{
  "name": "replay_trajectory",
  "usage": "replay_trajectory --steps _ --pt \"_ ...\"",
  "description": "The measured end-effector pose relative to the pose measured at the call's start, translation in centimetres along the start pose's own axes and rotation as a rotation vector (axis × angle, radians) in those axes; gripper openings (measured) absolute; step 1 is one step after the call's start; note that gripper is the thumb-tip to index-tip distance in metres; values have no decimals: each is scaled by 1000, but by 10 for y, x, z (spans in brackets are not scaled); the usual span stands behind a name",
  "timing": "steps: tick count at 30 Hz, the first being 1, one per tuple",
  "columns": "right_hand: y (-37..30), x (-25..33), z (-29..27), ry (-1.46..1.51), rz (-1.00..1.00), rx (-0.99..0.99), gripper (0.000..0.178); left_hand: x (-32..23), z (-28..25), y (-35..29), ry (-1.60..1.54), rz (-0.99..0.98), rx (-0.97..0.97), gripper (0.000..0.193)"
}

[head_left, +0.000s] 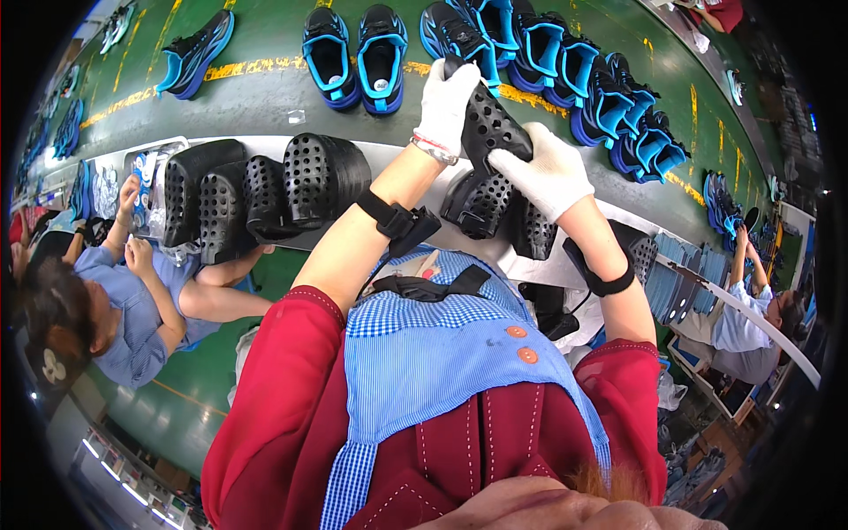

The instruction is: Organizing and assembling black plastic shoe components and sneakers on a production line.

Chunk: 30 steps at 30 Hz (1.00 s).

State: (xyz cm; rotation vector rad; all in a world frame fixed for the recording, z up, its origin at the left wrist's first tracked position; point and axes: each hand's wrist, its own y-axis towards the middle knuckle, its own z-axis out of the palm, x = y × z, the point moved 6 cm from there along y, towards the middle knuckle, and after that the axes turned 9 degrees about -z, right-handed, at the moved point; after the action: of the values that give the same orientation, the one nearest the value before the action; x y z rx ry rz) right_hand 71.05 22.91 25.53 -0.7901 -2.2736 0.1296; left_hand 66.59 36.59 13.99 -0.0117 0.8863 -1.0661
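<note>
Gloved in white, my left hand [446, 99] is closed around the upper end of a black perforated shoe form [491, 124] over the near edge of the green work surface. My right hand [549, 173], also in a white glove, grips the form's lower, rounded end with the thumb pressed along its side. Just beneath sits another black perforated form [481, 205], partly covered by the held one, with a further form [533, 233] beside it. Beyond my left hand stands a pair of black and blue sneakers, a left shoe [330, 62] and a right shoe [382, 66].
Several sneakers [541, 49] crowd the green surface [256, 93] at far right; one sneaker [199, 55] lies far left. Several black forms [225, 208] line the pale ledge [387, 159] on my left. Co-workers sit at left [124, 300] and right [746, 322].
</note>
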Motion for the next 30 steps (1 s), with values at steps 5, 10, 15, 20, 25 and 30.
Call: replay_trajectory --steps 5,10,15,20,25,30 --pt "39 -4 2 -234 -153 -90 39 -9 14 11 2 96 -287 20" --pt "73 -37 -14 -377 -38 19 37 -11 -21 54 996 417 -551 52" --pt "106 -56 -26 -349 37 250 40 -8 -18 95 1548 638 -435 60" --pt "143 -63 -27 -296 -10 386 46 -31 -23 134 1430 418 -227 40" --pt "174 -49 -6 -326 -77 421 47 -46 -36 143 1608 273 -186 50" --pt "185 -35 36 -488 66 318 36 -50 -34 138 1703 297 -157 44"
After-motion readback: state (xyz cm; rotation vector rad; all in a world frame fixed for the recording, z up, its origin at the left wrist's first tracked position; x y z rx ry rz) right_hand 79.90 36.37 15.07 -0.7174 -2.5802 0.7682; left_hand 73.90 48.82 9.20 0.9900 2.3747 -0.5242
